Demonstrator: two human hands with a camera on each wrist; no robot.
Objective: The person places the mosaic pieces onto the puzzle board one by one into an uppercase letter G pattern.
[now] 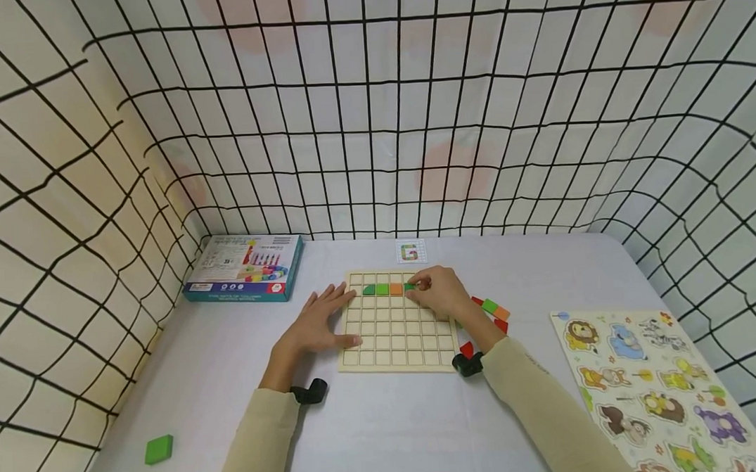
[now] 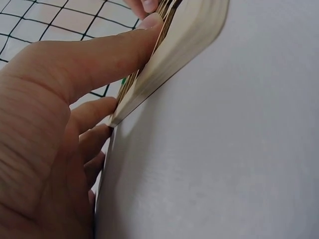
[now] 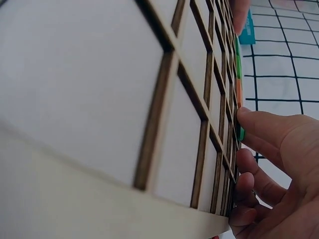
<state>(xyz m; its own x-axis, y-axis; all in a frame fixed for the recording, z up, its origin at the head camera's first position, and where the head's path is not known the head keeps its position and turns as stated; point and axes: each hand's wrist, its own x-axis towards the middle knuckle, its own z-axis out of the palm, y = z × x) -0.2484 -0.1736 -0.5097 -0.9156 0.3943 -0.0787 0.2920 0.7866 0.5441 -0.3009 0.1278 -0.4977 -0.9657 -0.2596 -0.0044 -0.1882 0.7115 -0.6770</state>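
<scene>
A wooden grid board lies flat on the white table. Along one of its upper rows sit a dark green rounded piece, a light green square tile and an orange square tile. Just right of these, my right hand pinches a dark green tile between thumb and index finger at the board's surface. My left hand rests with spread fingers at the board's left edge, thumb on top of it, as the left wrist view also shows.
Several red, green and orange tiles lie right of the board. Behind it is a small pattern card. A boxed set stands back left, a green block front left, an animal puzzle sheet at right. Black wire mesh encloses the table.
</scene>
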